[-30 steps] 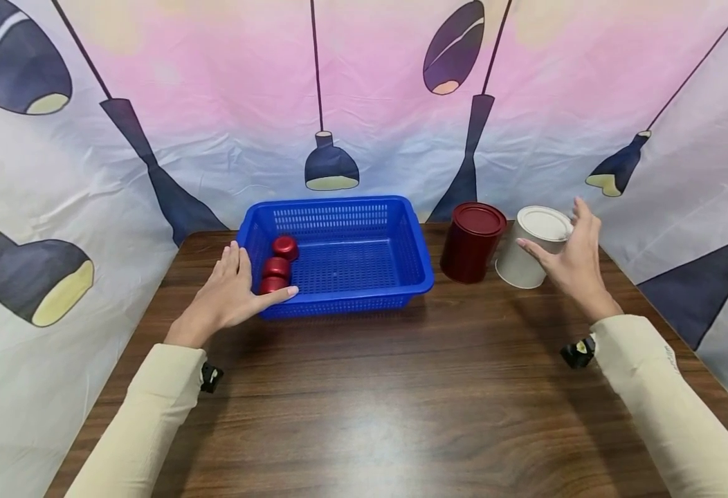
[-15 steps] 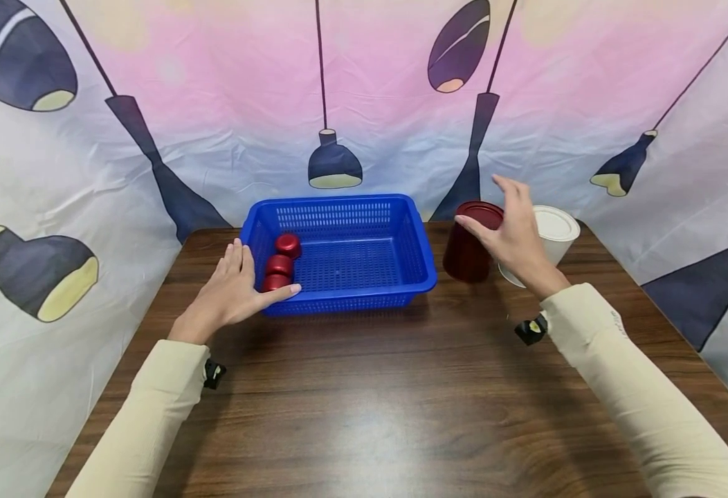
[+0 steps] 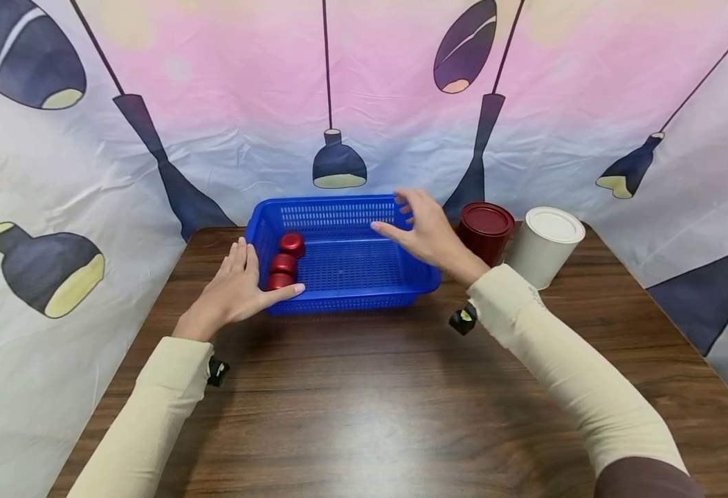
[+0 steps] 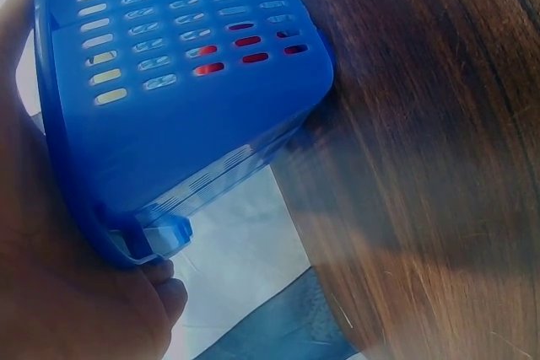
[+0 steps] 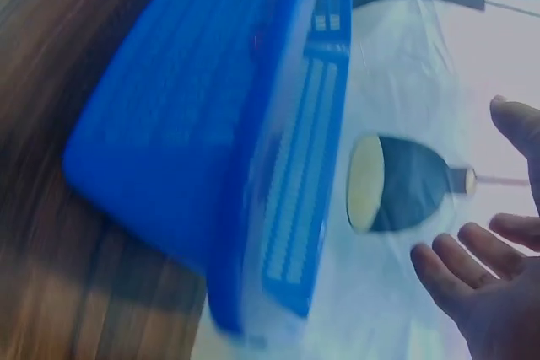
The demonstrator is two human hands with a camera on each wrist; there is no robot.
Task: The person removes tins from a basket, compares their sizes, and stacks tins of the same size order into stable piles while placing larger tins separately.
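Observation:
A blue plastic basket [image 3: 351, 296] with slotted sides stands on the table. Inside, along its left end, sit three shiny red rounded objects [image 3: 283, 264]; their exact kind is unclear. My left hand [image 3: 230, 290] rests on the basket's left corner, fingers straight along the left rim and thumb lying on the front rim. In the left wrist view that hand [image 4: 76, 292] lies against the rim [image 4: 59, 166]. Over the basket's right end hovers my right hand [image 3: 429, 232], thumb and fingers spread, holding nothing. The right wrist view shows its fingers [image 5: 460, 263] apart from the basket.
Right of the basket, a dark red can [image 3: 487, 221] with a lid stands partly behind my right wrist. Beside it is a white lidded can [image 3: 547, 242]. A wooden table [image 3: 351, 401] spreads in front, and a printed cloth [image 3: 264, 104] hangs behind.
My right hand has moved left, from beside the white can, past the dark red can, to over the basket's right end. My left hand stays on the basket.

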